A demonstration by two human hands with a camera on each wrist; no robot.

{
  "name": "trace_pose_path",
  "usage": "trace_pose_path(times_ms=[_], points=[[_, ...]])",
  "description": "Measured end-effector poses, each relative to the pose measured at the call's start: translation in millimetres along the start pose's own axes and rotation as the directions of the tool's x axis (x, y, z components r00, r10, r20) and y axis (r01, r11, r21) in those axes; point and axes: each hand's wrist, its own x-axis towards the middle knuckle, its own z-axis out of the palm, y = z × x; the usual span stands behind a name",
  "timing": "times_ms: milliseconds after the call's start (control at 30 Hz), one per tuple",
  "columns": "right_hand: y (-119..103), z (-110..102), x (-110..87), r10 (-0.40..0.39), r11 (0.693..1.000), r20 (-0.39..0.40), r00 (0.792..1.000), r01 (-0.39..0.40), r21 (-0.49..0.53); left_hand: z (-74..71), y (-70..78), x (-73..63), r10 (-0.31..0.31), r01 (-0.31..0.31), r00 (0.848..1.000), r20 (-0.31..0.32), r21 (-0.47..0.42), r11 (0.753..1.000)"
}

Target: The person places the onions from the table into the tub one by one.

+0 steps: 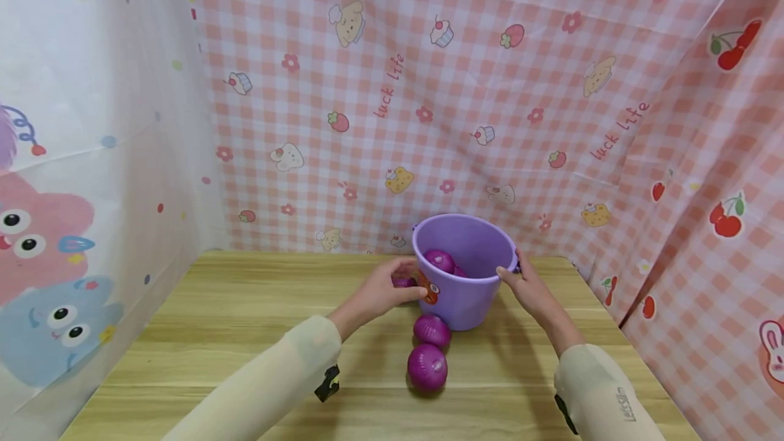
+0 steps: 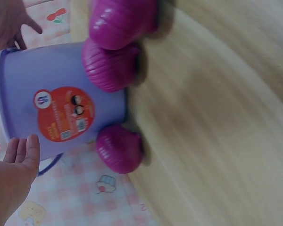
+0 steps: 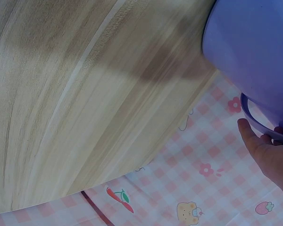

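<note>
A purple bucket [image 1: 468,301] stands upright at the back of the table, holding purple onions [image 1: 439,260]. My right hand [image 1: 531,284] holds it at the right, thumb on the rim and fingers by the handle [image 3: 259,123]. At the bucket's left side is my left hand [image 1: 382,288], its fingers extended beside the orange sticker [image 2: 66,115]. Another onion [image 2: 120,149] lies against the bucket's foot, partly hidden behind my left hand in the head view. Two more onions, one behind [image 1: 432,331] and one nearer [image 1: 427,367], sit in front of the bucket.
The wood-grain table [image 1: 257,332] ends at a back edge just behind the bucket. Pink checked cloth [image 1: 380,87] hangs behind and on the right, and a white printed cloth [image 1: 135,155] hangs at the left.
</note>
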Motion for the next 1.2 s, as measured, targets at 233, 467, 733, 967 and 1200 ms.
trace_pose_path(times_ms=[233, 467, 733, 967, 1200], points=[[1, 0, 2.7, 0.008, 1.0, 0.004, 1.0, -0.008, 0.017, 5.9, -19.9, -10.2, -0.039, 0.037, 0.999, 0.027, 0.071, 0.997], [2, -1, 3.9, 0.022, 1.0, 0.008, 1.0, -0.022, 0.021, 16.2, -32.4, -23.3, -0.1, 0.089, 0.989, 0.111, 0.097, 0.991], [2, 1, 1.0, -0.003, 1.0, -0.007, 1.0, 0.003, 0.001, 31.6, -45.2, -38.2, -0.102, 0.082, 0.978, 0.183, 0.117, 0.99], [1, 1, 0.6, 0.006, 1.0, -0.013, 1.0, -0.006, -0.011, 42.5, -53.4, -46.1, -0.085, 0.061, 0.976, 0.199, 0.122, 0.991], [0, 1, -0.3, 0.019, 1.0, -0.006, 1.0, -0.019, -0.007, 47.9, -53.6, -50.9, -0.093, 0.063, 0.971, 0.22, 0.14, 0.988]])
